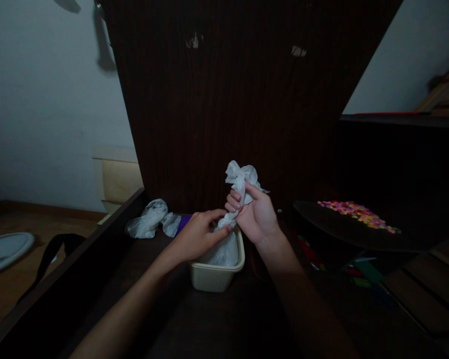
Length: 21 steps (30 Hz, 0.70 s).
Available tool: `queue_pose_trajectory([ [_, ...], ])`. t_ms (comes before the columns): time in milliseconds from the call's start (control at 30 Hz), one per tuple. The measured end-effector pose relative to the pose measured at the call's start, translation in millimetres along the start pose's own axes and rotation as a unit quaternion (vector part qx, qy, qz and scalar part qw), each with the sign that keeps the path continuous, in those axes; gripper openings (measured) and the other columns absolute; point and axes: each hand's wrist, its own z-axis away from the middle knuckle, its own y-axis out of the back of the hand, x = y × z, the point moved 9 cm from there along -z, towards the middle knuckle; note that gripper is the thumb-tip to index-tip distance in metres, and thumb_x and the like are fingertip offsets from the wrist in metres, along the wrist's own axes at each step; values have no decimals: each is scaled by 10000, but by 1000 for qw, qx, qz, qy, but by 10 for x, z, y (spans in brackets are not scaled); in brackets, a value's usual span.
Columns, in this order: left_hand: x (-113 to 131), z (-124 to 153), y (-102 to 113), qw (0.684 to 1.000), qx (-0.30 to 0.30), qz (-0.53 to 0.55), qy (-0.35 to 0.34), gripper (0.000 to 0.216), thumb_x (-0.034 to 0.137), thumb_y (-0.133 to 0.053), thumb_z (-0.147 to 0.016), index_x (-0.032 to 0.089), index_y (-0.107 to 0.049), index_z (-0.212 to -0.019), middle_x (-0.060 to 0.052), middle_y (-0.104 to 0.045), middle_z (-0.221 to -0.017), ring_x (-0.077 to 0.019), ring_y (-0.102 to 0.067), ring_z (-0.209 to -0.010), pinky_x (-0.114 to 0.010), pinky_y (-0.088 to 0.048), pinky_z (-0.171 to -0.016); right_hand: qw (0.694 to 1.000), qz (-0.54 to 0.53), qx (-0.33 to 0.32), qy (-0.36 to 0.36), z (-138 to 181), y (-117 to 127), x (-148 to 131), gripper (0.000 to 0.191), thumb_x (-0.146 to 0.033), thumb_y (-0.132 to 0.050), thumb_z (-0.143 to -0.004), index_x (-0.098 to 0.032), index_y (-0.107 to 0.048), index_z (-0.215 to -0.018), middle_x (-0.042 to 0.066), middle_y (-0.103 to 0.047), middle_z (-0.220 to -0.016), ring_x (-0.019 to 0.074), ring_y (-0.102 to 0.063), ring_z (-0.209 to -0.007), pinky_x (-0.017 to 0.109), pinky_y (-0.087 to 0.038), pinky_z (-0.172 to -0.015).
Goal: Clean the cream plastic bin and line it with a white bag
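Note:
A white plastic bag (224,252) sits partly inside a cream-coloured basket (212,278), its neck twisted upward out of it. My right hand (257,213) is closed round the upper part of the twisted neck, and the loose ends puff out above the fingers. Lower on the twist, my left hand (200,233) pinches the bag between thumb and fingers, just over the basket's left rim. What lies inside the bag is hidden.
Behind the basket rises a dark wooden panel (224,109). Crumpled plastic bags (148,219) and a purple item (183,223) lie left, beside a raised dark edge (60,279). Small colourful pieces (359,215) are scattered on a dark surface at right.

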Motion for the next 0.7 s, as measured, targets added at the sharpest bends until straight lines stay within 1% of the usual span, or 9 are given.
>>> queue_pose_trajectory([
  [67, 8, -7, 9, 999, 8, 42, 3, 374, 440, -558, -964, 178, -682, -1200, -40, -753, -1091, -219, -676, -950, -274, -499, -810, 1000, -6, -10, 7, 11, -33, -42, 198, -358, -523, -861, -236, -467, -715, -48, -360, -592, 124, -328, -484, 254, -381, -475],
  [133, 8, -16, 4, 998, 11, 66, 3, 400, 474, -520, -982, 170, -681, -1187, -38, -746, -1050, -224, -667, -965, -275, -496, -811, 1000, -3, -18, 14, 26, -65, -63, 218, -379, -553, -829, -232, -474, -688, -45, -360, -586, 119, -323, -489, 249, -375, -468],
  [233, 2, -25, -29, 999, 1, 53, -4, 370, 445, -532, -975, 155, -709, -1120, -28, -740, -950, -221, -658, -928, -268, -483, -791, 999, 13, -34, 11, 38, -113, -32, 305, -261, -684, -703, -219, -411, -572, -68, -326, -527, 81, -270, -470, 213, -333, -444],
  [300, -5, -25, -37, 999, -3, 38, -11, 334, 399, -557, -958, 161, -712, -1134, -24, -747, -970, -202, -653, -874, -252, -469, -751, 999, 22, -43, 7, 32, -131, -1, 380, -180, -731, -644, -210, -370, -528, -87, -292, -478, 57, -235, -448, 189, -290, -421],
  [367, -9, -19, -39, 1000, -7, 23, -15, 319, 365, -568, -946, 171, -712, -1155, -20, -757, -1007, -179, -645, -813, -236, -450, -708, 999, 15, -41, 5, 17, -120, 6, 406, -135, -746, -625, -204, -361, -518, -102, -277, -453, 39, -210, -425, 177, -250, -396],
  [433, -11, -10, -37, 1000, -9, 5, -16, 303, 348, -566, -944, 170, -721, -1135, -16, -762, -979, -158, -628, -748, -225, -425, -665, 999, 1, -32, 5, 3, -94, -22, 402, -97, -733, -628, -199, -360, -519, -109, -284, -452, 28, -197, -407, 171, -229, -379],
  [533, -9, 2, -48, 1000, -16, -21, -16, 272, 339, -563, -942, 154, -740, -1032, -10, -754, -875, -148, -611, -695, -223, -397, -629, 999, -9, -33, 3, -3, -77, -98, 405, -74, -698, -669, -194, -346, -508, -108, -294, -446, 19, -193, -385, 164, -222, -364],
  [633, -6, 6, -77, 999, -29, -27, -23, 243, 327, -576, -931, 153, -742, -964, -8, -749, -846, -156, -633, -720, -227, -405, -647, 999, -11, -41, 0, 13, -85, -171, 416, -70, -674, -705, -194, -329, -507, -111, -282, -434, 15, -166, -368, 159, -207, -351],
  [700, -14, -2, -73, 999, -23, -37, -26, 187, 262, -603, -896, 158, -744, -961, -9, -754, -867, -167, -653, -767, -232, -417, -686, 999, -12, -49, 5, 28, -101, -213, 411, -65, -666, -715, -198, -329, -520, -115, -276, -430, 17, -159, -364, 155, -205, -349],
])
